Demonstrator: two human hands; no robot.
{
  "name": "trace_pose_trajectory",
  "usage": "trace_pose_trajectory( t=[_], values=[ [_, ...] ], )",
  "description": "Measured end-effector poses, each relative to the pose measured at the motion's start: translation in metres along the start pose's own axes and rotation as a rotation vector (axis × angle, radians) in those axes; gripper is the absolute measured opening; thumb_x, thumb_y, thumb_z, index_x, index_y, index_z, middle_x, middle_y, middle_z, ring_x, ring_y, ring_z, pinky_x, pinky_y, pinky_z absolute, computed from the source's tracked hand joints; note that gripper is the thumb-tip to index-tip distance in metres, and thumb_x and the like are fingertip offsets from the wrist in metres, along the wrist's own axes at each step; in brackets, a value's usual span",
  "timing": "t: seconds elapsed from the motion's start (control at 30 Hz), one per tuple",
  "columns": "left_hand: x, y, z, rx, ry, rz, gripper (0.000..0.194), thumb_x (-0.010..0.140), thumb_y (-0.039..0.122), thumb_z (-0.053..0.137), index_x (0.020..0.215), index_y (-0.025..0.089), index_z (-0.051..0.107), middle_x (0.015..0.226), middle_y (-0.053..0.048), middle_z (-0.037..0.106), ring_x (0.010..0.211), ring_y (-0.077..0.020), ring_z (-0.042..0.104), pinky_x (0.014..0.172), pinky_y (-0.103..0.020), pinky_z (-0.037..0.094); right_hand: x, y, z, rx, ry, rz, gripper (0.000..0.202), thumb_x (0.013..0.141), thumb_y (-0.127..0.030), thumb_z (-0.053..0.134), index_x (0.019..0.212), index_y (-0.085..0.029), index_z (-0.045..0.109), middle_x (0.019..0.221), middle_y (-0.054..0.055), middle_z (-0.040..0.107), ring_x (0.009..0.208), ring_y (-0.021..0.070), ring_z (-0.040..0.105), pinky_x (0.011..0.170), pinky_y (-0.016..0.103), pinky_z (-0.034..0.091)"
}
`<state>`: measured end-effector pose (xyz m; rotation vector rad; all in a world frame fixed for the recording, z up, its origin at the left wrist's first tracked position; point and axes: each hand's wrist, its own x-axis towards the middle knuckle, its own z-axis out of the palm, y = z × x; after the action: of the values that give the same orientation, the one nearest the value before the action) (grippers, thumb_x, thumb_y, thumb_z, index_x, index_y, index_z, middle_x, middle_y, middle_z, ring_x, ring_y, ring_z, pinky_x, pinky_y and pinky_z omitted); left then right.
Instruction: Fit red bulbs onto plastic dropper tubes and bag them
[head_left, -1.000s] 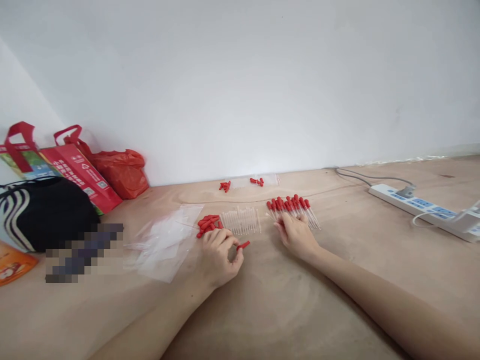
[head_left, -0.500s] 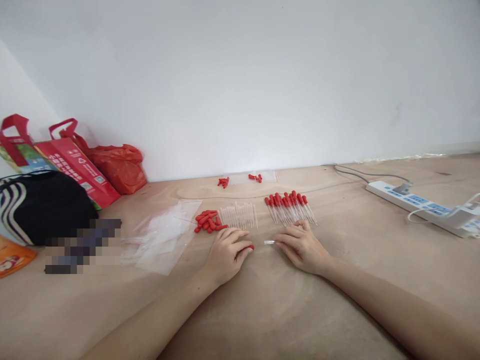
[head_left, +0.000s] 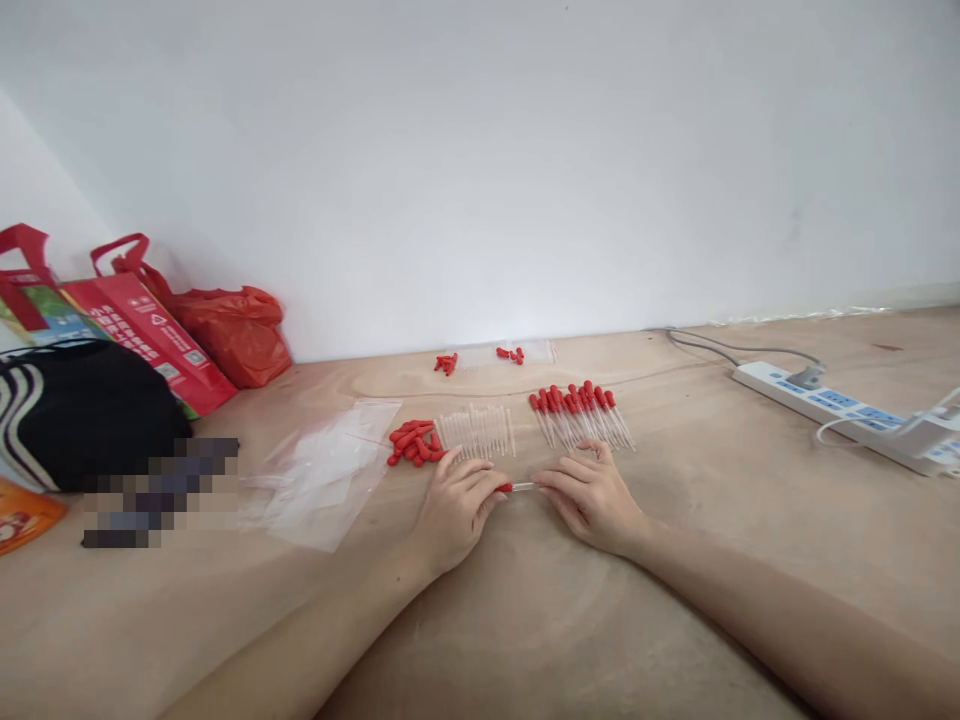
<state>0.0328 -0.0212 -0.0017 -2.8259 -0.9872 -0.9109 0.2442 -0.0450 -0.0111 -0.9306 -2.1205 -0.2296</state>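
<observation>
My left hand is closed on a red rubber dropper bulb, whose open end faces right. A clear glass dropper tube is pinched in my right hand, its left end meeting the bulb. Just beyond my left hand lies a pile of loose red bulbs, with a row of clear tubes beside it. Past my right hand rest several droppers with red bulbs fitted, side by side and bulbs pointing away from me.
Clear plastic bags lie left of the bulb pile. Smaller bags with red bulbs are near the wall. At the left stand a red shopping bag, an orange-red plastic bag and a black striped bag. A white power strip is at right.
My hands have come closer together. The bulb and the tube were apart with a gap between them; now they meet end to end.
</observation>
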Motion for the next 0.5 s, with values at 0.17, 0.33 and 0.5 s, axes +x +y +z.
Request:
trace_pose_trajectory(
  t=[0.17,0.33,0.5],
  values=[
    [0.0014,0.0036,-0.0016,-0.043,-0.009,-0.021,0.019,0.090,0.024,0.038,0.086,0.022,0.056,0.082,0.002,0.067,0.087,-0.0147,0.057,0.098,-0.042,0.017,-0.0014,0.0008,-0.0006,0.011,-0.025,-0.026,0.019,0.083,-0.015,0.044,0.092,-0.021,0.060,0.077,-0.002,0.064,0.066,0.0089,0.055,0.085,0.036,0.023],
    [0.0015,0.0073,-0.0021,-0.088,-0.022,-0.005,0.019,0.089,0.025,0.040,0.080,0.021,0.056,0.073,0.003,0.065,0.078,-0.0140,0.059,0.097,-0.043,0.018,-0.0024,0.0042,-0.0001,0.014,-0.029,-0.050,0.024,0.081,-0.011,0.043,0.089,-0.023,0.062,0.078,-0.001,0.064,0.066,0.0085,0.054,0.082,0.036,0.023],
    [0.0013,0.0083,-0.0024,-0.088,-0.035,0.035,0.018,0.088,0.023,0.041,0.078,0.020,0.056,0.067,0.003,0.063,0.071,-0.0128,0.058,0.097,-0.042,0.019,-0.0029,0.0060,0.0010,-0.009,-0.041,-0.081,0.026,0.079,-0.009,0.044,0.089,-0.023,0.063,0.074,-0.002,0.061,0.062,0.0081,0.051,0.079,0.035,0.023]
  ],
)
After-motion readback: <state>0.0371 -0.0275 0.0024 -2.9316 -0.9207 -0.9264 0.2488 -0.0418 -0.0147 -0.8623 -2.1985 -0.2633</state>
